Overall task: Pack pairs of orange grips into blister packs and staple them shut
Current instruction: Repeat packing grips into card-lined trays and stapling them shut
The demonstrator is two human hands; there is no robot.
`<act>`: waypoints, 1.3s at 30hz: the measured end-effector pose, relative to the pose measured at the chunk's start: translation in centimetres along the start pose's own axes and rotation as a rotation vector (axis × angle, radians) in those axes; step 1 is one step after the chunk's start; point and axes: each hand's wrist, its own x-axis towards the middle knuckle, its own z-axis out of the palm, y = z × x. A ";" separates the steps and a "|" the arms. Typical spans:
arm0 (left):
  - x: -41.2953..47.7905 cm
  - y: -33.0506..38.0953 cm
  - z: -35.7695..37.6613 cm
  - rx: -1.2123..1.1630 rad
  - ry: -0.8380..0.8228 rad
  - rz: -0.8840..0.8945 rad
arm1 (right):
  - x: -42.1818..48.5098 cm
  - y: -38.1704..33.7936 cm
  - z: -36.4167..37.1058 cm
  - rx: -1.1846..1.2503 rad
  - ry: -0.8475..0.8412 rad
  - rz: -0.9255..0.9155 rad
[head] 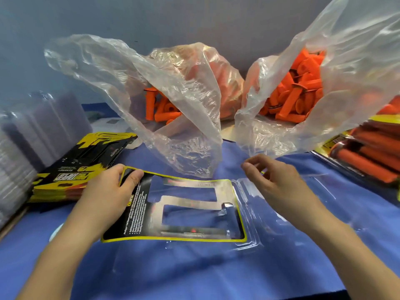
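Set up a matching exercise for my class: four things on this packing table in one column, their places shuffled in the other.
1. card insert
2. clear blister tray
3. loose orange grips
4. finished packs

A. in the plastic bags at the back
B. far right edge
C. pinched by the left hand
D. below the right hand

Pairs: 1-C, 2-D, 3-A, 4-B

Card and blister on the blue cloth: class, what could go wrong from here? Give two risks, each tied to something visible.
1. The card, pinched at one corner by the left hand, may not be seated flat in the clear blister; its cut-outs could miss the cavities.
2. A loose flap of the middle bag reaches down to just beyond the card; the right hand, hovering beside it, might snag it and spill grips.
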 end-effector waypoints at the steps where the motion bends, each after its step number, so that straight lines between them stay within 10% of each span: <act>1: 0.0 0.0 0.1 0.014 -0.017 -0.007 | 0.0 0.1 0.0 -0.001 0.012 -0.019; 20: -1.4 0.3 0.8 0.108 -0.130 -0.118 | -1.1 1.0 2.1 -0.424 -0.200 -0.172; 39: -3.0 -3.3 -1.4 -0.035 -0.206 -0.225 | -2.0 -1.9 2.6 -0.236 -0.171 -0.282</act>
